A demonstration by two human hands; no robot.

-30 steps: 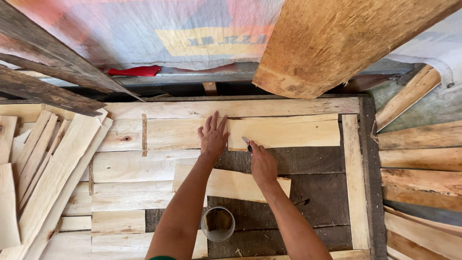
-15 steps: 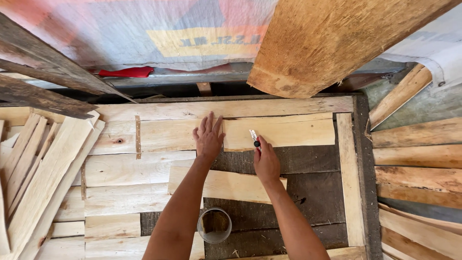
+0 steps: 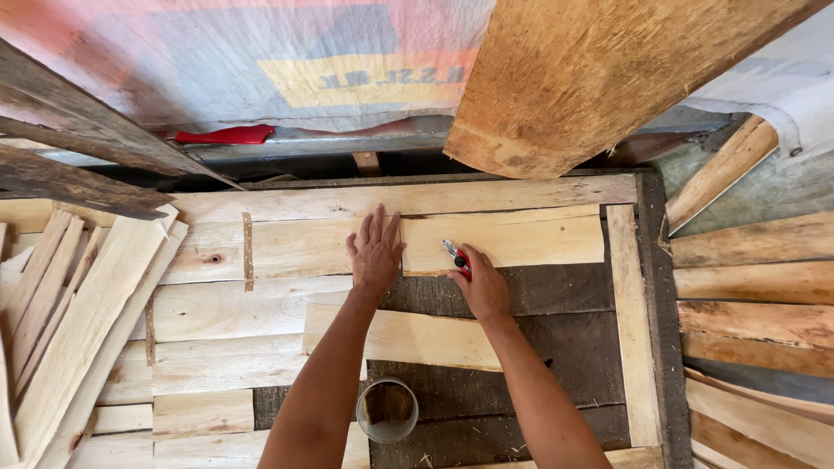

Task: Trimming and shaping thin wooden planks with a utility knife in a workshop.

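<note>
Pale wood slats [image 3: 61, 330] lie stacked at an angle on the far left, under two dark weathered boards [image 3: 78, 165] that slant in from the upper left corner. Beside them, light planks [image 3: 226, 313] lie in rows across the desk [image 3: 539, 295], whose dark surface shows through on the right half. A red object [image 3: 228, 135] lies on the metal ledge at the back, below a printed tarp [image 3: 261, 61]. The left hand [image 3: 375, 252] rests flat and released, fingers spread and pointing away, palm down on the seam where a long plank [image 3: 295, 247] meets the short plank [image 3: 512, 239] to its right. Below the forearms, another loose plank [image 3: 417, 337] lies across the dark surface, and a grey ring of pipe [image 3: 387, 410] stands near the lower edge, between the two arms. The right hand [image 3: 480, 282] is clenched around a red cutter [image 3: 455, 255], its tip touching the lower left part of the short plank, just beside the left hand. An upright strip [image 3: 632, 321] frames the right end of the desk. A broad brown slab [image 3: 599, 69] leans overhead at the upper right, and more rough planks [image 3: 756, 304] lie piled on the far right.
</note>
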